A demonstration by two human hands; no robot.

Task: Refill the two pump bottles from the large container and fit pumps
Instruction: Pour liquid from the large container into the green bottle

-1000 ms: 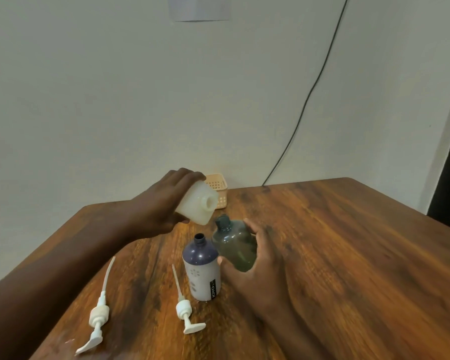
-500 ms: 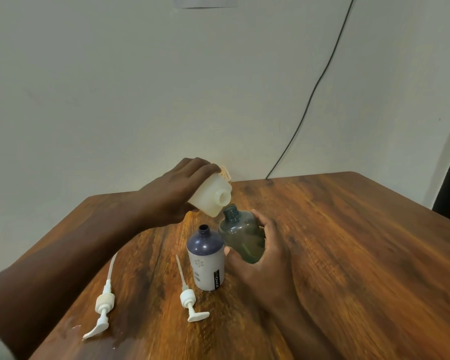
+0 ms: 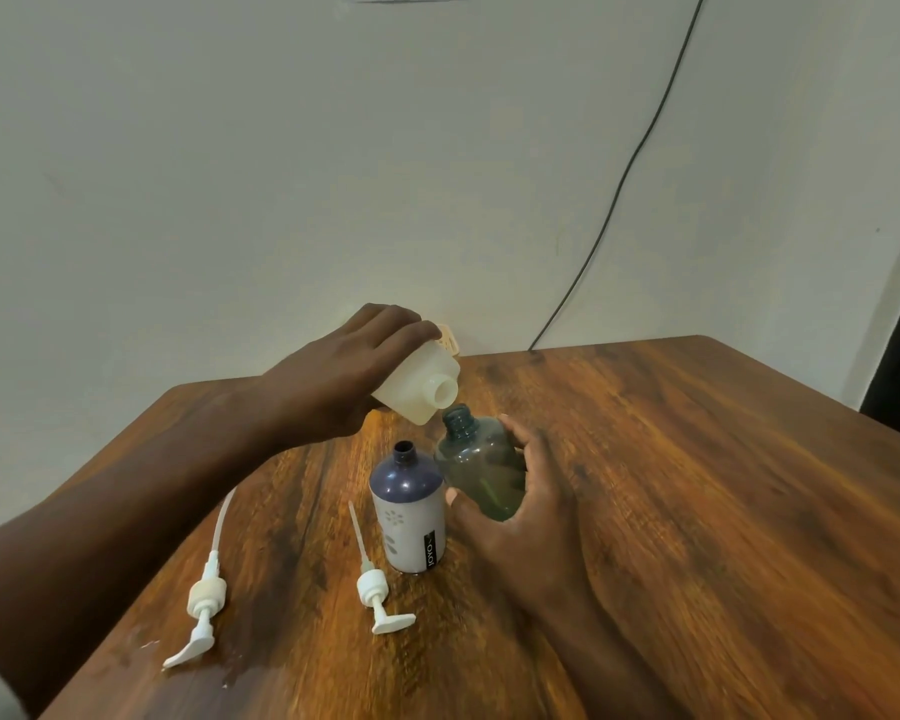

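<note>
Head view: a wooden worktop was seen against a pale wall, with a dark cable running down the wall to the worktop's far edge. The large container, pale and translucent, was held tilted in the left hand, its open mouth turned toward the camera and down, just above and beside the neck of the green bottle. The left grip was closed round the container's body, fingers curled over its top. The green bottle, translucent and uncapped, was held tilted in the right hand, its neck leaning toward the container's mouth; the right grip was wrapped round the bottle's lower body, thumb at the front. No stream of liquid could be made out between the two mouths. The white bottle, with a dark blue shoulder and an open neck, stood upright on the worktop just left of the green bottle, touching or nearly touching it; which could not be told. Two white pumps lay on the worktop with their tubes pointing away: the near pump just left of the white bottle, the far-left pump well apart from it, beside the left forearm. A small pale basket was partly hidden behind the container at the wall.
</note>
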